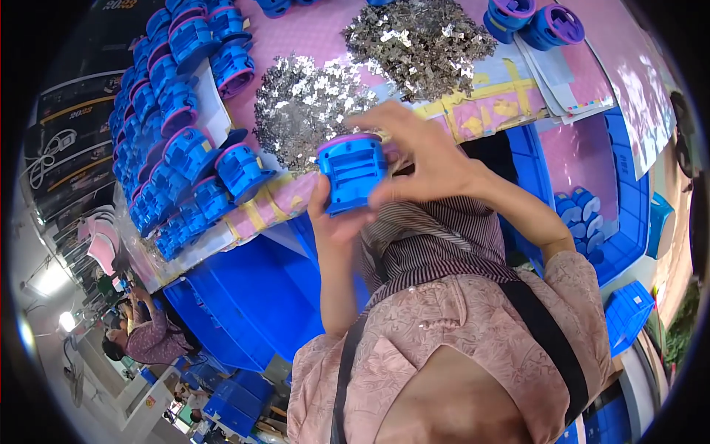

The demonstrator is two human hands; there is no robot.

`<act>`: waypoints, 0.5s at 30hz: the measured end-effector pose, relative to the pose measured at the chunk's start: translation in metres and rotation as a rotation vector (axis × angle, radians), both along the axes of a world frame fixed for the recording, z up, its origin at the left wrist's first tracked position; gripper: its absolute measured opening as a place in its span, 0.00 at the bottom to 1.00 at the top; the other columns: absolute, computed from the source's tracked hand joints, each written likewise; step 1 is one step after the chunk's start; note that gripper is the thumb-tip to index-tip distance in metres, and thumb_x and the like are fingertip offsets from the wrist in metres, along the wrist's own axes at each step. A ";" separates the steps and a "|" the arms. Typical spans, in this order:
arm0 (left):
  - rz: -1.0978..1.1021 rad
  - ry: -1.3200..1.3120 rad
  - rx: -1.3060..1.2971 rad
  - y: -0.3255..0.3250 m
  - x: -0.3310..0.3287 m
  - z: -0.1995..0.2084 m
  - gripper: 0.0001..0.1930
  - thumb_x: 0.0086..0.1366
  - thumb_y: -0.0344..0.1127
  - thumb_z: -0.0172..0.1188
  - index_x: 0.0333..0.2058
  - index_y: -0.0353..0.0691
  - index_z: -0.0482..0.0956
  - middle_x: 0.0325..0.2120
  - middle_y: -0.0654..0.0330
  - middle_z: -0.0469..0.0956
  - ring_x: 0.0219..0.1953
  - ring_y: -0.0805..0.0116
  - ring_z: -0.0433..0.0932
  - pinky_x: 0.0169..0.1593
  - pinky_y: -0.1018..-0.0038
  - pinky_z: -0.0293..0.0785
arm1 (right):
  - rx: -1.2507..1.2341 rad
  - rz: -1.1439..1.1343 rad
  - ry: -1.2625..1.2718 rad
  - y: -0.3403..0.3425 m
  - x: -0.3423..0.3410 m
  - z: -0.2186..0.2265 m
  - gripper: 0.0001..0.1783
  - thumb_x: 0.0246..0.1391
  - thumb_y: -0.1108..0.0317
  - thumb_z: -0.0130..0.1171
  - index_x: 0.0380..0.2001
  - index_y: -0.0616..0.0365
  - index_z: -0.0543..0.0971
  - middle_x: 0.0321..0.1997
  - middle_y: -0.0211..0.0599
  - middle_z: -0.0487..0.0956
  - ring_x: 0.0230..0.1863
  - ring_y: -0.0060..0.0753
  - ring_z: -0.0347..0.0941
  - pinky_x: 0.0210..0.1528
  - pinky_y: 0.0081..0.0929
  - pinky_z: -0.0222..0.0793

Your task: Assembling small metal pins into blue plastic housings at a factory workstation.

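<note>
A blue plastic housing [353, 174] with a purple rim and slotted recesses is held up in front of the table edge. My left hand [339, 218] grips it from below and the left, with the thumb along its side. My right hand [429, 159] curves around the right side of the housing, slightly blurred, its thumb and forefinger wide apart. The thumb tip overlaps the housing's lower right corner; whether it presses there is unclear. Just behind the housing lies a heap of small silvery metal pieces [307, 103] on the pink tabletop.
Rows of similar blue housings [177, 96] crowd the table's left side. A second, darker metal heap [421, 44] lies farther back. Two housings [551, 26] and paper sheets [547, 81] are at the right. Blue crates [237, 296] stand below the table edge; another person [151, 333] sits far left.
</note>
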State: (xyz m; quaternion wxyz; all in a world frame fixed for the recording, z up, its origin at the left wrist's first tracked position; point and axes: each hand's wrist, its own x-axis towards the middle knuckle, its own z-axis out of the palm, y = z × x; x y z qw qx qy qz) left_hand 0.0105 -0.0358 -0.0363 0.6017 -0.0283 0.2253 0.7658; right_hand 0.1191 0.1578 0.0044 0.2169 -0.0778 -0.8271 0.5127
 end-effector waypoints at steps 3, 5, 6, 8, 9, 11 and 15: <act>0.046 -0.060 0.137 0.013 0.009 0.015 0.53 0.58 0.66 0.60 0.67 0.32 0.49 0.60 0.36 0.65 0.55 0.40 0.74 0.36 0.58 0.85 | 0.073 -0.256 -0.065 0.025 -0.015 -0.030 0.25 0.45 0.56 0.72 0.46 0.51 0.79 0.42 0.35 0.77 0.36 0.37 0.78 0.33 0.31 0.74; 0.082 -0.024 0.169 0.013 0.009 0.016 0.51 0.60 0.63 0.60 0.68 0.31 0.50 0.61 0.34 0.62 0.59 0.35 0.69 0.42 0.55 0.84 | 0.234 -0.425 -0.100 0.031 -0.028 -0.041 0.17 0.48 0.58 0.69 0.41 0.50 0.81 0.39 0.32 0.77 0.33 0.35 0.78 0.32 0.31 0.73; 0.088 -0.026 0.167 0.013 0.007 0.015 0.51 0.60 0.63 0.60 0.68 0.31 0.50 0.61 0.34 0.62 0.59 0.35 0.69 0.42 0.55 0.84 | 0.324 -0.430 -0.134 0.032 -0.032 -0.043 0.13 0.51 0.59 0.67 0.39 0.49 0.82 0.38 0.30 0.78 0.32 0.36 0.78 0.32 0.31 0.74; 0.051 0.109 -0.010 0.012 0.003 0.012 0.51 0.59 0.65 0.60 0.67 0.31 0.52 0.61 0.34 0.63 0.59 0.34 0.69 0.40 0.56 0.85 | 0.412 -0.429 -0.169 0.027 -0.039 -0.046 0.09 0.53 0.61 0.65 0.37 0.48 0.82 0.37 0.28 0.78 0.31 0.37 0.79 0.31 0.32 0.74; 0.053 0.071 0.029 0.013 0.001 0.012 0.50 0.60 0.66 0.58 0.67 0.31 0.54 0.60 0.33 0.64 0.58 0.34 0.70 0.39 0.58 0.85 | 0.446 -0.402 -0.154 0.025 -0.043 -0.047 0.09 0.53 0.60 0.64 0.37 0.48 0.82 0.36 0.27 0.78 0.30 0.38 0.79 0.31 0.33 0.74; 0.039 0.064 0.069 0.010 -0.005 0.009 0.50 0.60 0.66 0.57 0.67 0.31 0.54 0.59 0.33 0.65 0.57 0.34 0.71 0.37 0.60 0.85 | 0.481 -0.358 -0.141 0.020 -0.049 -0.045 0.09 0.54 0.59 0.63 0.37 0.46 0.83 0.36 0.27 0.78 0.29 0.40 0.79 0.29 0.36 0.74; 0.026 0.121 0.046 0.007 -0.014 0.010 0.50 0.60 0.69 0.54 0.66 0.31 0.55 0.59 0.34 0.66 0.54 0.34 0.74 0.33 0.66 0.84 | 0.487 -0.321 -0.181 0.015 -0.057 -0.046 0.08 0.55 0.59 0.62 0.36 0.47 0.82 0.35 0.28 0.79 0.29 0.40 0.79 0.29 0.36 0.74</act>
